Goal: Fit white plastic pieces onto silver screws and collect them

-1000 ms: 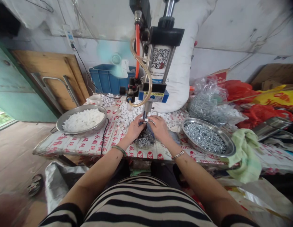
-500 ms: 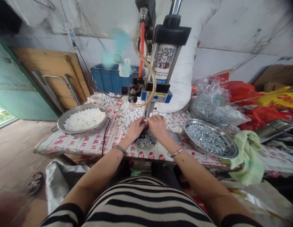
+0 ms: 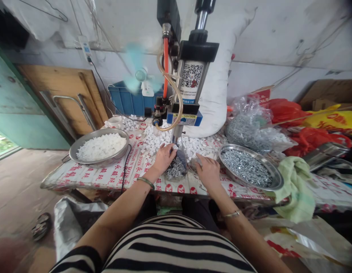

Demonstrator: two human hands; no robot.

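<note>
Under the ram of a pneumatic press (image 3: 190,81), my left hand (image 3: 163,158) pinches a small white plastic piece (image 3: 175,147) between thumb and fingers. Just below lies a heap of small metal pins (image 3: 176,168) around the press base. My right hand (image 3: 208,170) rests apart from it, right of the heap, with its fingers loosely spread and pointing inward. No part shows in that hand, though the underside of its fingers is hidden. Close to its right stands a steel bowl of metal pins (image 3: 246,167).
Loose white plastic pieces (image 3: 155,136) are scattered behind the press. At the left is a steel bowl of white pieces (image 3: 102,148); behind it stand a blue crate (image 3: 127,99) and a spinning fan (image 3: 141,74). A green cloth (image 3: 296,185) hangs over the table edge at the right.
My right hand has left the spot under the ram and moved right, toward the bowl of pins. My left hand stays at the press. The view has shifted slightly.
</note>
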